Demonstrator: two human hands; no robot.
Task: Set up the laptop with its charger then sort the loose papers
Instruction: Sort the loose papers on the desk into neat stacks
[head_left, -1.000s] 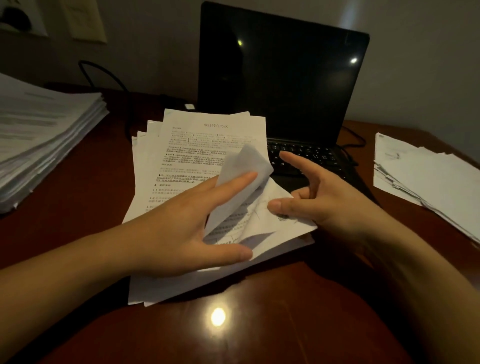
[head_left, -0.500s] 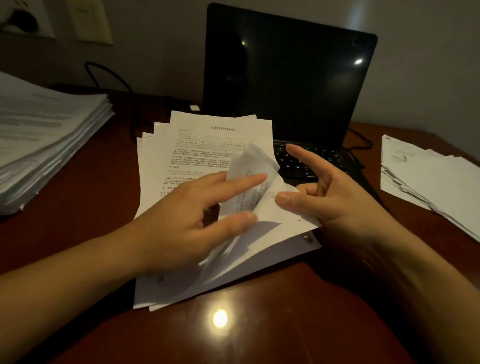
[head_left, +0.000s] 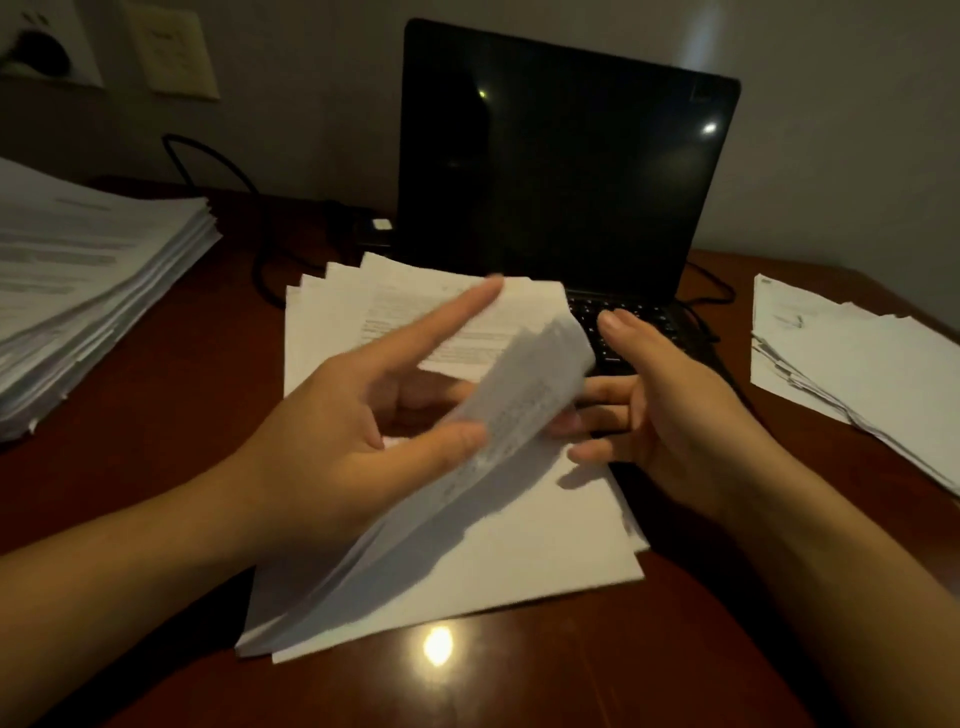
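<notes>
An open black laptop (head_left: 561, 182) with a dark screen stands at the back of the wooden desk (head_left: 545, 686). A black charger cable (head_left: 218, 161) runs from the wall to the laptop's left side. A fanned pile of loose papers (head_left: 519, 545) lies in front of the keyboard. My left hand (head_left: 337, 431) pinches the top sheet (head_left: 524, 400) between thumb and fingers, and the sheet curls up off the pile. My right hand (head_left: 670, 415) hovers just right of that sheet with straight fingers whose tips reach its edge.
A tall stack of printed papers (head_left: 88, 270) fills the left side of the desk. A smaller, uneven pile of sheets (head_left: 857, 364) lies at the right edge. A wall outlet with a plug (head_left: 41, 52) sits at the upper left.
My left hand has lifted the top sheet higher and curled it over to the right. My right thumb has let go of the paper and the hand has drawn slightly right.
</notes>
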